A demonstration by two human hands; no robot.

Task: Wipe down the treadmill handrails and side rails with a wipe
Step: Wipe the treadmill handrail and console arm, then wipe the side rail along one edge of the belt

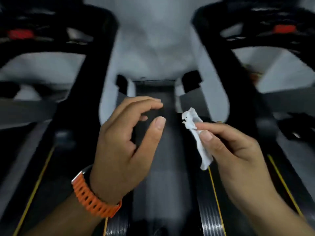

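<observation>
My right hand pinches a crumpled white wipe between thumb and forefinger; the wipe hangs down from the pinch. My left hand, with an orange watch strap on the wrist, hovers just left of the wipe with thumb and fingers curved apart, holding nothing. Both hands are above a narrow grey gap between two treadmills. The black side rail of the right treadmill, with a yellow line, runs below the wipe. A black handrail of the left treadmill rises at the upper left. The view is blurred.
Two black treadmill consoles with red buttons sit at the upper left and upper right. A pale grey wall stands ahead between them. The left treadmill's side rail lies at the bottom.
</observation>
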